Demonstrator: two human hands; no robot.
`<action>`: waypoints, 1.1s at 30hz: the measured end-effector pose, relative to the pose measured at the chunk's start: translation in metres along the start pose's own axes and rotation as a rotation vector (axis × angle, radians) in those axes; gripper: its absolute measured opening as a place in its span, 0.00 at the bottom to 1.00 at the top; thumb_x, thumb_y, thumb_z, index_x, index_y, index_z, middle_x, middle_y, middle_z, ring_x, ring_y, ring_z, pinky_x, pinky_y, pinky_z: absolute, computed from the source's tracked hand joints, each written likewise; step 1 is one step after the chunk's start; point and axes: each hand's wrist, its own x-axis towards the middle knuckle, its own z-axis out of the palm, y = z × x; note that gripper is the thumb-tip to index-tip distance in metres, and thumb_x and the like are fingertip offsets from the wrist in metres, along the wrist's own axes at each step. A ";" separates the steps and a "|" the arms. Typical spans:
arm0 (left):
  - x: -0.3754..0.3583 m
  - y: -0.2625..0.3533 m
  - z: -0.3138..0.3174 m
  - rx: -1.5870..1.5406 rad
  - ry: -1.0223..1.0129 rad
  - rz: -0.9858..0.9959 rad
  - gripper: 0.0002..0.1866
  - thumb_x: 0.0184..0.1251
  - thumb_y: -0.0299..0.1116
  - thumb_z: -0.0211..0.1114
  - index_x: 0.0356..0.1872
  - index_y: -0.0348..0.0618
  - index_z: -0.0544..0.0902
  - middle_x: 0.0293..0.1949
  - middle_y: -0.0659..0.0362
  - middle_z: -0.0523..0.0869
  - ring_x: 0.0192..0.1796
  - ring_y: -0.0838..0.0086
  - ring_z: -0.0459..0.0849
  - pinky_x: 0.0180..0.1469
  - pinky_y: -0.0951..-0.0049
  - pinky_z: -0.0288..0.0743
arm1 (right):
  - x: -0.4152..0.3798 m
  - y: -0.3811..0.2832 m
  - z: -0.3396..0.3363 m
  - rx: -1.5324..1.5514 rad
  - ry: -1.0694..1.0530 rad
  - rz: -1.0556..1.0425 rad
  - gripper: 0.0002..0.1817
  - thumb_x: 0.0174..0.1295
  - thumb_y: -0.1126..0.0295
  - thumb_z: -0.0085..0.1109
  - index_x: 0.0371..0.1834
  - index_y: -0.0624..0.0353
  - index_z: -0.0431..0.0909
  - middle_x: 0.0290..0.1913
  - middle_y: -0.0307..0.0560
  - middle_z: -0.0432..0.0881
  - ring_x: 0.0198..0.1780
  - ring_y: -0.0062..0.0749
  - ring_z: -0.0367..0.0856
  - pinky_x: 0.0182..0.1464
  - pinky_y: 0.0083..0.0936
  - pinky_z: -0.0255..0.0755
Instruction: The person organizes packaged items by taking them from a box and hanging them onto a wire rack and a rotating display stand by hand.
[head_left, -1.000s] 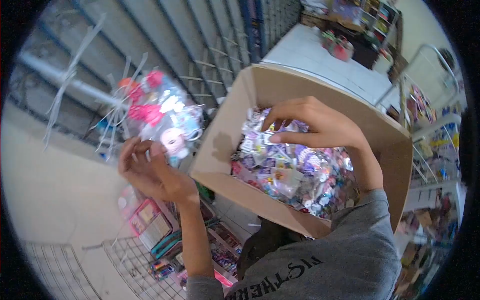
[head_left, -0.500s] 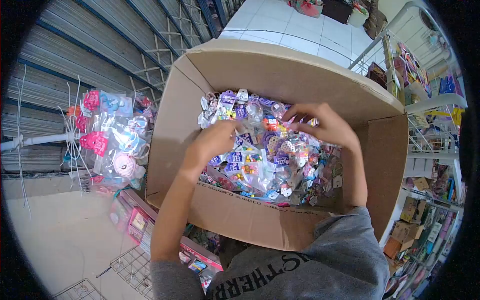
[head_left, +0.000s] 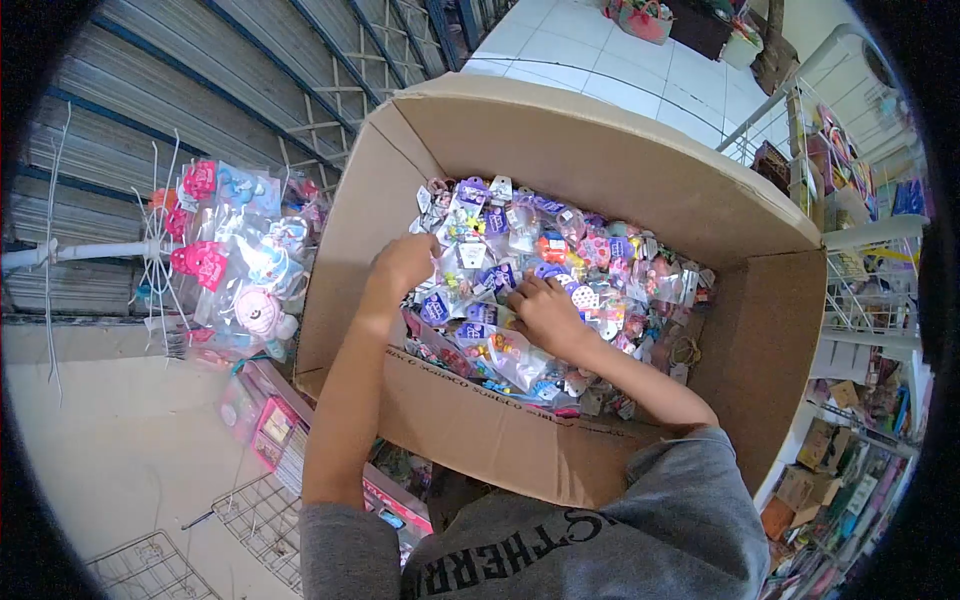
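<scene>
A large cardboard box [head_left: 500, 440] stands before me, filled with small packaged trinkets [head_left: 620, 290] in clear plastic bags, many with purple or white cards. My left hand [head_left: 405, 262] is at the pile's left edge, its fingers closed and pointing inward; what they hold, if anything, is hidden. Near the middle of the pile, my right hand [head_left: 548, 312] presses down with curled fingers among the bags. Just below it lies a clear bag with colourful pieces [head_left: 510, 355]. Whatever is under the right fingertips cannot be made out.
Bagged pink and blue items [head_left: 250, 270] hang from a white rod at the left, beside a metal shutter [head_left: 240, 90]. Pink boxes [head_left: 275, 425] and wire grids [head_left: 260, 530] are at the lower left. Stocked shelves [head_left: 850, 470] line the right.
My right hand has moved left and down from the pile's far right part to its middle. My left hand has shifted left towards the box wall. The view has shifted slightly.
</scene>
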 end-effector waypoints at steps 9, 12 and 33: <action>0.011 -0.007 0.031 -0.068 0.087 -0.123 0.26 0.39 0.38 0.64 0.43 0.38 0.70 0.44 0.45 0.71 0.46 0.55 0.72 0.47 0.63 0.66 | -0.002 0.039 -0.053 0.413 0.046 0.219 0.08 0.39 0.76 0.56 0.25 0.64 0.70 0.25 0.49 0.75 0.28 0.35 0.75 0.30 0.27 0.68; -0.005 0.018 0.027 -0.003 0.122 -0.158 0.25 0.36 0.41 0.66 0.38 0.40 0.72 0.44 0.46 0.69 0.47 0.57 0.70 0.46 0.64 0.66 | -0.001 0.050 -0.082 0.541 0.114 0.264 0.05 0.44 0.78 0.54 0.24 0.65 0.68 0.21 0.44 0.74 0.26 0.22 0.73 0.28 0.19 0.66; -0.005 0.000 0.010 -0.126 -0.401 -0.374 0.07 0.38 0.24 0.65 0.23 0.36 0.79 0.23 0.55 0.81 0.23 0.73 0.80 0.25 0.72 0.74 | 0.000 0.026 -0.134 1.086 0.289 0.276 0.05 0.50 0.79 0.51 0.22 0.62 0.65 0.23 0.36 0.71 0.26 0.12 0.67 0.28 0.10 0.61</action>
